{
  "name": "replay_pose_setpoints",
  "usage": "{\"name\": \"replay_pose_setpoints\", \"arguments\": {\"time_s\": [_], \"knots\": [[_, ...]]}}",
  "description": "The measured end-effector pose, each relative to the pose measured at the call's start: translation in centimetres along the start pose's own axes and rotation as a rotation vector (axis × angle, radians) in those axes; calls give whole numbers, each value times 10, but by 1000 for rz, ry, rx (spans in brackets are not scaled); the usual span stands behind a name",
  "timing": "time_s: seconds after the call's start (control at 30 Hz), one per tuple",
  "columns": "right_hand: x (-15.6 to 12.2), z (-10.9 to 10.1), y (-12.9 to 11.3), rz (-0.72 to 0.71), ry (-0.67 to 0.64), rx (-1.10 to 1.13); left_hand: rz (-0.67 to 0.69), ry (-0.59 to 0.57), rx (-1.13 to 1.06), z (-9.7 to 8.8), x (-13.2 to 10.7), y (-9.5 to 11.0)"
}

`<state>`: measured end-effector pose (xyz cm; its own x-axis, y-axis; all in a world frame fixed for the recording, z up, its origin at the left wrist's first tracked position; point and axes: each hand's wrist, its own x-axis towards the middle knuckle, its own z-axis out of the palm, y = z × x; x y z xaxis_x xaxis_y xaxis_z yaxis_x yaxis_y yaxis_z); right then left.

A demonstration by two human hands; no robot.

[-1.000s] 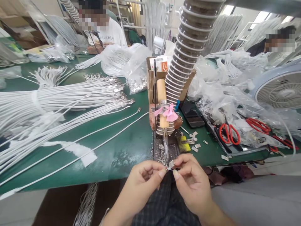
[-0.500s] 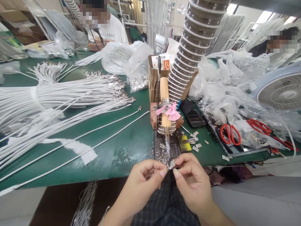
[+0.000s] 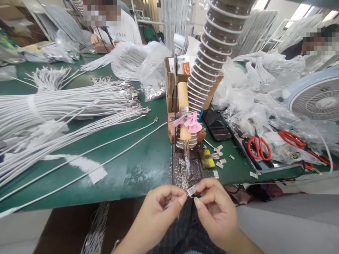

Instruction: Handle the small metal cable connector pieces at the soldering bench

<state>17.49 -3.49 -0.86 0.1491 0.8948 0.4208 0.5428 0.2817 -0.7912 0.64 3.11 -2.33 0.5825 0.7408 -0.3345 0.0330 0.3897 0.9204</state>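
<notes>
While pinched together, both hands' fingers [image 3: 182, 199] grip metal connector [image 3: 191, 190].

Drawn slightly down and back from the soldering iron [image 3: 184, 141] tip since a second ago: left hand [image 3: 159, 211] and right hand [image 3: 214, 208], small metal connector [image 3: 191, 191] pinched between fingertips as before. Now just clear of the tip, near the table [image 3: 137, 176] edge, no longer touching.
</notes>
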Motion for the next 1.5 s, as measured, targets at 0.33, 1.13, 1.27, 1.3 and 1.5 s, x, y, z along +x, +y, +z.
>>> {"name": "replay_pose_setpoints", "arguments": {"time_s": [0.33, 1.13, 1.27, 1.3, 1.5], "knots": [[6, -5, -5, 19, 6, 57, 857, 233, 767, 2, -12, 3], [13, -3, -5, 11, -28, 13, 1101, 237, 1113, -10, -3, 19], [19, -2, -4, 12, -13, 22, 1105, 234, 1131, -12, 1, 23], [20, -2, -4, 6, -12, 23, 1101, 231, 1131, -12, 2, 23], [21, 1, -3, -6, -3, 27, 1110, 245, 1107, -12, 1, 23]]}}
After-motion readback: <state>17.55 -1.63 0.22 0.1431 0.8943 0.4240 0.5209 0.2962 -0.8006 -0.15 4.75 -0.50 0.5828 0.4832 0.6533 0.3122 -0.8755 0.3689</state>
